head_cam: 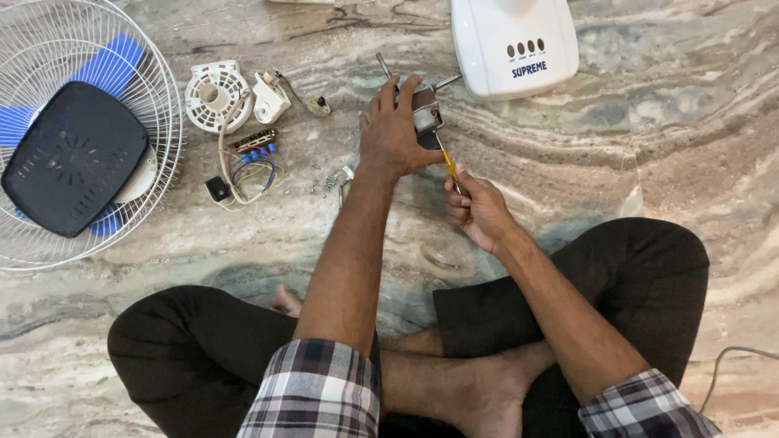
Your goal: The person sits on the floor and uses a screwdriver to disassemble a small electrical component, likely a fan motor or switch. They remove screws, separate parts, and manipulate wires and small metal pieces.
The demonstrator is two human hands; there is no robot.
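Down on the marble floor [649, 138], one person sat cross-legged with one small fan motor [423, 109] as the centre of the work. The left hand [393, 130] was clamped over the motor from above, fingers wrapped around its body, pinning it to the floor. Just below the motor, the right hand [479, 207] was closed around one yellow-handled screwdriver [450, 166], whose tip met the motor's lower edge. One metal shaft stuck out of the motor's top side. Just beyond the motor to the upper right stood one white fan base [515, 40] with four dark buttons. To the motor's left lay a few small screws [324, 182], then one bundle of coloured wires [251, 166], one white round cover [215, 96] and one small white plastic piece [270, 97]. Far to the motor's left lay one wire fan guard [162, 89] with blue blades and one black back cover [73, 158] resting on it.
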